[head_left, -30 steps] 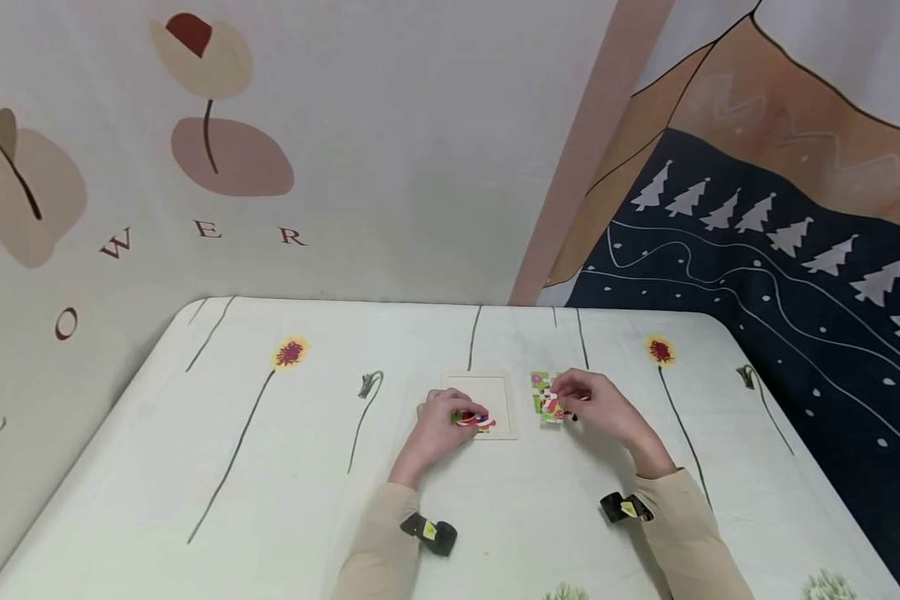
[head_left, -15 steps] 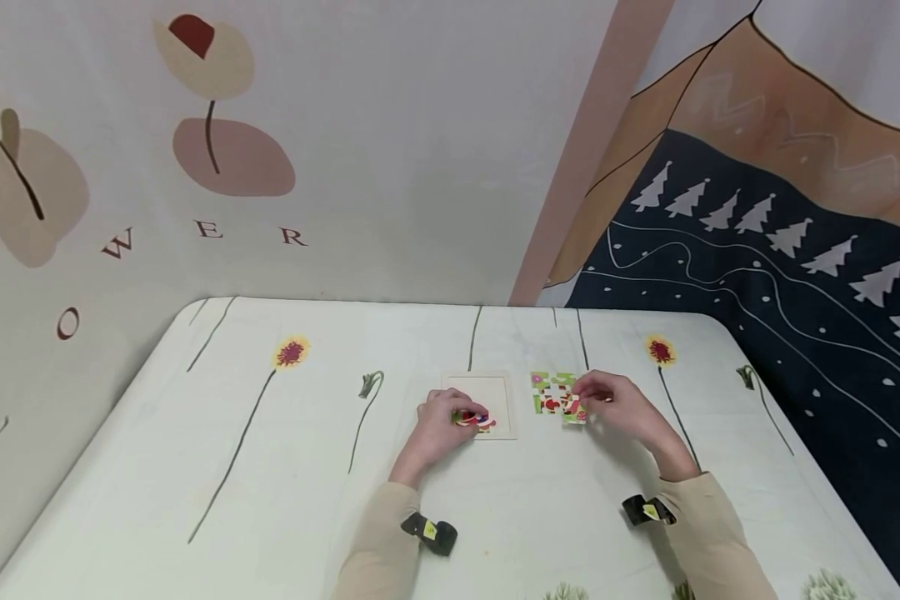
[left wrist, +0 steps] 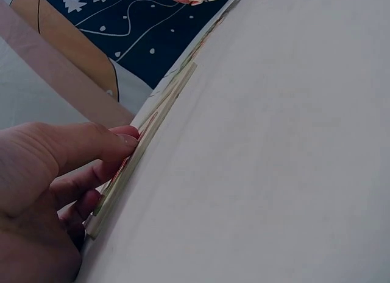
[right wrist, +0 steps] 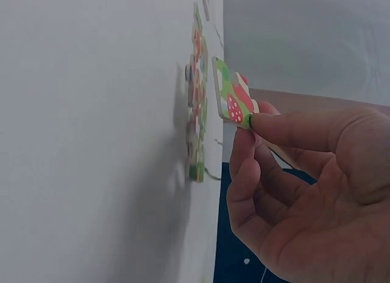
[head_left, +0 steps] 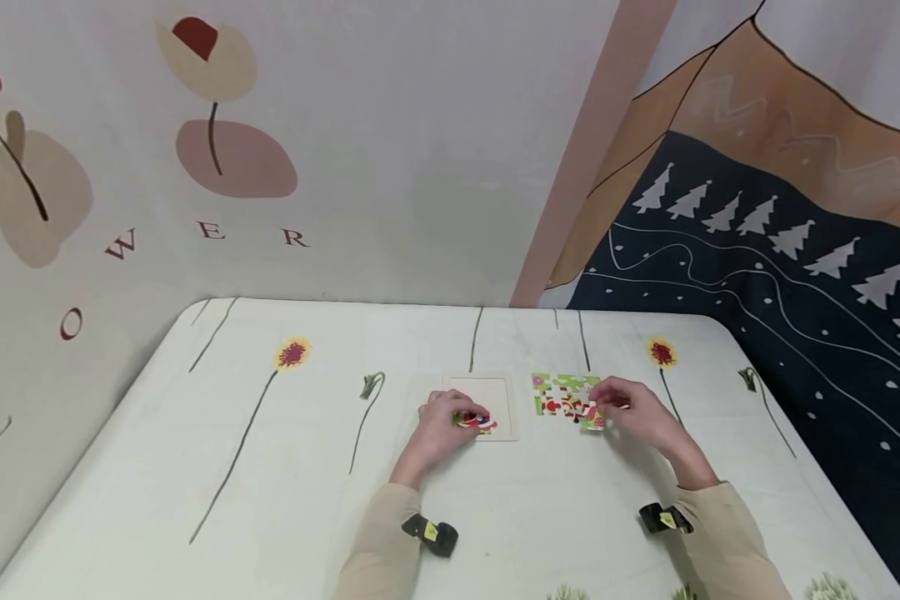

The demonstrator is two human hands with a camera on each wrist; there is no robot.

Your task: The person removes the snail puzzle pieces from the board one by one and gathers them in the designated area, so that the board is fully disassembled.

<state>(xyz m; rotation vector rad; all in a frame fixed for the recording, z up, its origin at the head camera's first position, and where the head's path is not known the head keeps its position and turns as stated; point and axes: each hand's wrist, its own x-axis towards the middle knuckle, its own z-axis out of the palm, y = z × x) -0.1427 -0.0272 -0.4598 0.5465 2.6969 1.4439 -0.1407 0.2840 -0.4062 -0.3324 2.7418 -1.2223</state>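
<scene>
My left hand (head_left: 438, 425) rests at the lower left of a shallow square puzzle tray (head_left: 508, 400), its thumb and fingertips on red and green pieces (head_left: 487, 422) lying inside. In the left wrist view the thumb lies close to the tray's near edge (left wrist: 173, 94); the palm side hides part of the tray. My right hand (head_left: 641, 408) pinches a puzzle piece (right wrist: 234, 103) between thumb and forefinger. That piece is green with a red, white-dotted patch, and it is held tilted above the table. Beside it lies a group of loose puzzle pieces (head_left: 558, 396), right of the tray.
A white cloth printed with flowers covers the table (head_left: 270, 475). Behind it hangs a pale curtain (head_left: 390, 192), with a dark tree-patterned cloth (head_left: 757, 258) to the right. Black cameras sit on both wrists, including the left wrist camera (head_left: 431, 533).
My right hand has moved to the right with its piece, passing over the loose pieces and uncovering more of them. The left hand stays on the tray.
</scene>
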